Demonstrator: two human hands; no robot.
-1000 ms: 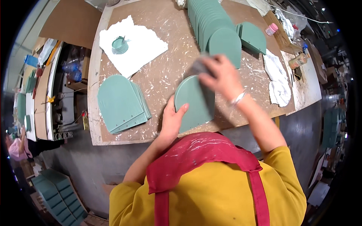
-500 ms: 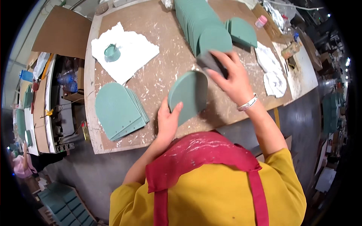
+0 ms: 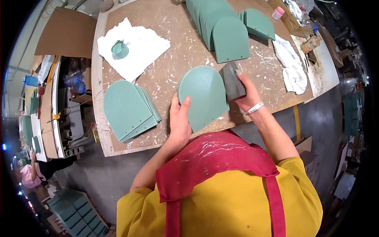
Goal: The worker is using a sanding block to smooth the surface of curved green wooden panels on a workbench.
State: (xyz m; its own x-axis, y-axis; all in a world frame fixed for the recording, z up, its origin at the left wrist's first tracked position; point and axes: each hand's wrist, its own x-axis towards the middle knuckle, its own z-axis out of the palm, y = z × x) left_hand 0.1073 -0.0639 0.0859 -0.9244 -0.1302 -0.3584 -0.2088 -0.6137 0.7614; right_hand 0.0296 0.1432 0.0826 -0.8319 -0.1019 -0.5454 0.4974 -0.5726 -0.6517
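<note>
A green arch-shaped panel (image 3: 203, 96) with small holes along its straight end is held near the table's front edge. My left hand (image 3: 180, 121) grips its left side, thumb on the face and fingers behind the edge. In my right hand (image 3: 248, 94) is a dark grey sanding block (image 3: 233, 81), closed in the fingers beside the panel's right edge. Whether the block touches that edge, I cannot tell. To the left lies a small stack of matching panels (image 3: 127, 108). Farther off, a long row of the same panels (image 3: 231, 39) leans together.
A white cloth (image 3: 148, 44) carries a green-stained cup (image 3: 119, 50) at the far left. On the right are a crumpled white rag (image 3: 294, 71), a pink-capped jar (image 3: 277, 13), a bottle (image 3: 310, 44) and a few more panels (image 3: 258, 23). A co-worker (image 3: 31, 173) is at far left.
My right hand has brought the sanding block down, from above the panel's right side to beside its right edge. The panel has turned so its face shows more fully.
</note>
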